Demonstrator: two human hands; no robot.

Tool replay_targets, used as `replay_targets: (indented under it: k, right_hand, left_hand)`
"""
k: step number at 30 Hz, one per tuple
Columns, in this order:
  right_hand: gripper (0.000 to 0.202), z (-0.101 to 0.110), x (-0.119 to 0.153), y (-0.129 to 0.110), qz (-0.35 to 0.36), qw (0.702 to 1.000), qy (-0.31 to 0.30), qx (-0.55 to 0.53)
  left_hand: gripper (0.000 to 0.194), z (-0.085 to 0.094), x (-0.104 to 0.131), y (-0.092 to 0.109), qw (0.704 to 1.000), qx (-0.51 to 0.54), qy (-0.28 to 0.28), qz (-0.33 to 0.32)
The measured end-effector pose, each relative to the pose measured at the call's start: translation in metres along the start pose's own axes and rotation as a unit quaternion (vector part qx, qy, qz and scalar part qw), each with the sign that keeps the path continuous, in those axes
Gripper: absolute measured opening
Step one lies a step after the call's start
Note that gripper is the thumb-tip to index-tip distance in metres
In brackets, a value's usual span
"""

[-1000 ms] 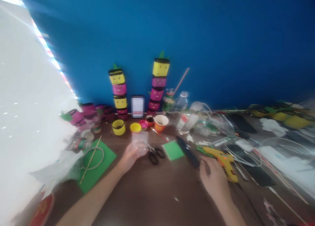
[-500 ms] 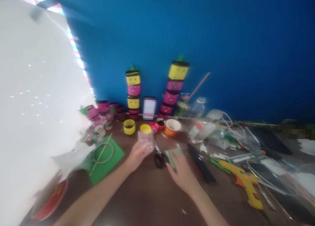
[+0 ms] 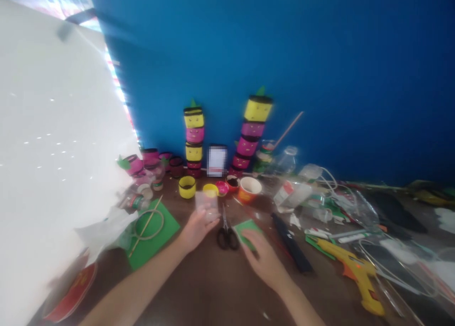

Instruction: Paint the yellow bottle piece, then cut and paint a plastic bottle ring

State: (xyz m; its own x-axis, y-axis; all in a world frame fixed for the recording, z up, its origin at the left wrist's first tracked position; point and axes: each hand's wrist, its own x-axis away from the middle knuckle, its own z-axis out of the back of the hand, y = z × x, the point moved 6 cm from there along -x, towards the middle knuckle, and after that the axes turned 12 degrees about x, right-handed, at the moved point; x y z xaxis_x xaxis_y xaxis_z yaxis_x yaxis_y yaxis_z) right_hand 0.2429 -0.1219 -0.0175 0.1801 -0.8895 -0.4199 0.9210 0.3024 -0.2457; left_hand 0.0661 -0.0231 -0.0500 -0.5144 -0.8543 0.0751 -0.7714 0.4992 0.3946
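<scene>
My left hand (image 3: 197,227) grips a clear plastic piece, shaped like a small cup (image 3: 206,203), just above the table; blur hides its exact kind. To the right, my right hand (image 3: 261,255) has its fingers over a small green sheet (image 3: 245,229) and its thumb at the near edge. Between the hands lie black-handled scissors (image 3: 227,238), blades pointing away from me. Beyond the clear piece are a yellow ring-like cup (image 3: 187,187), a yellow round item (image 3: 211,189), a pink one (image 3: 222,188) and an orange-and-white paper cup (image 3: 250,189).
Two stacks of yellow and magenta faced cups (image 3: 194,134) (image 3: 248,146) stand against the blue wall. A yellow glue gun (image 3: 355,271) and a long black object (image 3: 291,243) lie right, near plastic bottles. Left are a larger green sheet (image 3: 156,240) and a red bowl (image 3: 73,293).
The clear piece in my left hand has tilted more upright. Under my right hand the green sheet lies flatter and farther left. The scissors' handles have swung slightly left.
</scene>
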Motion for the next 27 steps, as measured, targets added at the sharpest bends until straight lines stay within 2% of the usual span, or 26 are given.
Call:
replay_targets:
  k: [3,8,12,17,27]
  right_hand:
    - [0.015,0.011,-0.003,-0.004,0.012,0.999,0.045,-0.001]
    - [0.022,0.028,-0.005,-0.003,0.011,0.996,0.090,-0.003]
    - [0.013,0.026,-0.001,-0.005,0.008,0.996,0.094,-0.002]
    - [0.011,0.018,0.000,-0.012,0.025,0.997,0.078,0.002]
    - [0.013,0.031,-0.001,-0.013,0.034,0.993,0.114,0.007]
  left_hand:
    - [0.035,0.000,0.001,0.001,1.000,0.002,0.000,-0.001]
    - [0.041,-0.007,0.003,0.002,1.000,-0.018,0.001,-0.012]
    - [0.047,-0.009,0.001,0.000,0.999,-0.030,-0.021,-0.011]
    - [0.051,-0.010,-0.002,-0.001,0.999,-0.026,-0.040,-0.021]
    - [0.048,-0.021,0.002,-0.004,0.997,-0.044,-0.060,0.001]
